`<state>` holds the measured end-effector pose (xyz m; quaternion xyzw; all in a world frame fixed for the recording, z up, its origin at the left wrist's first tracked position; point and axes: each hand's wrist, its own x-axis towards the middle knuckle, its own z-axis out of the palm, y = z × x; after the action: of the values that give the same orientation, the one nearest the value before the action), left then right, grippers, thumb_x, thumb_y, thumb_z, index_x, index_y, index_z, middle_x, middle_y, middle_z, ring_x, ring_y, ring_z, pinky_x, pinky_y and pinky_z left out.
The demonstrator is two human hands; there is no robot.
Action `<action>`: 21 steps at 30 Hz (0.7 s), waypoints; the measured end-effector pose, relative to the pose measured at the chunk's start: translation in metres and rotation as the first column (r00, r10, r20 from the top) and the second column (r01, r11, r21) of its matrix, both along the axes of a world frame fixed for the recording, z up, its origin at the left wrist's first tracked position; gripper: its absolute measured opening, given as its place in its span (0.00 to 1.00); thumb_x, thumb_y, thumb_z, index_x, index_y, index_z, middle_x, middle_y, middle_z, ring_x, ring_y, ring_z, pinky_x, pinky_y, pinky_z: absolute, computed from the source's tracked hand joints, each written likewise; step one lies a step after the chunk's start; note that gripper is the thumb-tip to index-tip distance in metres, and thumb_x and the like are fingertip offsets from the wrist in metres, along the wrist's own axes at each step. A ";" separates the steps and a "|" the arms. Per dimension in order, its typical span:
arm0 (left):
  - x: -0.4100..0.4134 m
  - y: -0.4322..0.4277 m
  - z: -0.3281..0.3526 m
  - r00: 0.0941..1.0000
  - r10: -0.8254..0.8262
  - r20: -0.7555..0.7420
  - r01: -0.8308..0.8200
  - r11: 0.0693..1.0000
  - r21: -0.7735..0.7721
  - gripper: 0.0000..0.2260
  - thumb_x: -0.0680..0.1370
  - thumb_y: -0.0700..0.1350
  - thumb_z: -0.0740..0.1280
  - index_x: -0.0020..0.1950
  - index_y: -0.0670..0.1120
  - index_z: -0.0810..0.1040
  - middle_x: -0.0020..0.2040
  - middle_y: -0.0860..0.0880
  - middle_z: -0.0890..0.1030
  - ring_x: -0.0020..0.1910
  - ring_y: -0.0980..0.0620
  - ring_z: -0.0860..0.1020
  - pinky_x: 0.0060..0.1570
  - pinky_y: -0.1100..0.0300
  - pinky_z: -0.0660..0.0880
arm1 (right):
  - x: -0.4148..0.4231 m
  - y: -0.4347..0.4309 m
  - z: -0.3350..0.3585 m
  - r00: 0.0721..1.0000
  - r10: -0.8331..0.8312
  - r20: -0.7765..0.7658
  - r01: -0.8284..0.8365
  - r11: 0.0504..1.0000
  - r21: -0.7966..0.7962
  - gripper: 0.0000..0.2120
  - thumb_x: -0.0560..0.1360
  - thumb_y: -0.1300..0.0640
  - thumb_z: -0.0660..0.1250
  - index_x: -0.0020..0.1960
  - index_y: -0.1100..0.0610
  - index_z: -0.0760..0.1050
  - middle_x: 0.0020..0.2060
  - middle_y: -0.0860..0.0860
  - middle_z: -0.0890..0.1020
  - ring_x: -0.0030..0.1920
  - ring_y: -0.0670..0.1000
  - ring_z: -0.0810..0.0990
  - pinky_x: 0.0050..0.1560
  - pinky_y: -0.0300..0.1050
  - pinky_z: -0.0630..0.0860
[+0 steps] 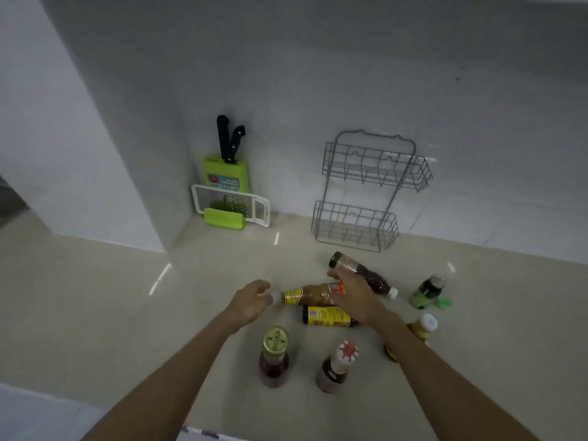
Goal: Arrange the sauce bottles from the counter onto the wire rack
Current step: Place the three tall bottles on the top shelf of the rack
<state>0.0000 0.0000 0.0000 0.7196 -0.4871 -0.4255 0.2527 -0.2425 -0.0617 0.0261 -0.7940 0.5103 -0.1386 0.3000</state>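
An empty grey two-tier wire rack [366, 192] leans against the back wall. On the counter in front of it a brown sauce bottle [310, 294] with a yellow and red label lies on its side. My right hand [353, 296] wraps over its base end. My left hand [251, 300] hovers at its white cap, fingers apart and curled. Beside it lie a dark bottle [369, 276] and a black bottle with a yellow label [327, 316]. A gold-capped bottle [275, 354], a red-and-white-capped bottle [340, 364], a green bottle [428, 291] and a yellow bottle [424, 326] stand upright.
A green knife block [226, 173] with black-handled knives and a white grater [232, 205] stand in the back corner. A white wall juts out at the left [79, 154]. A small green cap [444, 303] lies by the green bottle. The counter's front edge runs along the bottom left.
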 end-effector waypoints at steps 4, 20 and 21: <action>0.006 -0.028 -0.016 0.972 -0.169 0.161 0.163 0.986 0.045 0.25 0.78 0.45 0.65 0.73 0.41 0.64 0.73 0.41 0.67 0.70 0.44 0.68 0.66 0.58 0.65 | 0.007 -0.016 -0.010 0.993 0.018 -0.113 -0.008 0.996 0.089 0.22 0.76 0.60 0.66 0.68 0.56 0.67 0.65 0.55 0.73 0.64 0.54 0.71 0.63 0.51 0.73; 0.000 -0.085 -0.055 0.670 -0.516 0.533 0.559 0.824 0.095 0.12 0.79 0.37 0.59 0.62 0.37 0.69 0.59 0.37 0.73 0.57 0.41 0.73 0.55 0.53 0.68 | -0.008 -0.096 -0.051 0.930 0.301 -0.212 -0.253 0.940 0.229 0.35 0.71 0.53 0.73 0.73 0.51 0.60 0.69 0.53 0.69 0.66 0.52 0.70 0.65 0.50 0.71; 0.000 -0.088 -0.047 0.677 -0.501 0.539 0.559 0.826 0.066 0.12 0.78 0.36 0.60 0.61 0.37 0.70 0.58 0.38 0.74 0.57 0.41 0.73 0.54 0.54 0.68 | -0.008 -0.099 -0.053 0.919 0.338 -0.205 -0.281 0.923 0.262 0.35 0.71 0.54 0.73 0.73 0.52 0.60 0.68 0.54 0.69 0.65 0.52 0.71 0.65 0.51 0.72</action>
<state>-0.0004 -0.0877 -0.0471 0.6217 -0.7466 -0.2366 0.0097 -0.2506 -0.1608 -0.0270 -0.8363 0.4233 0.0697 0.3414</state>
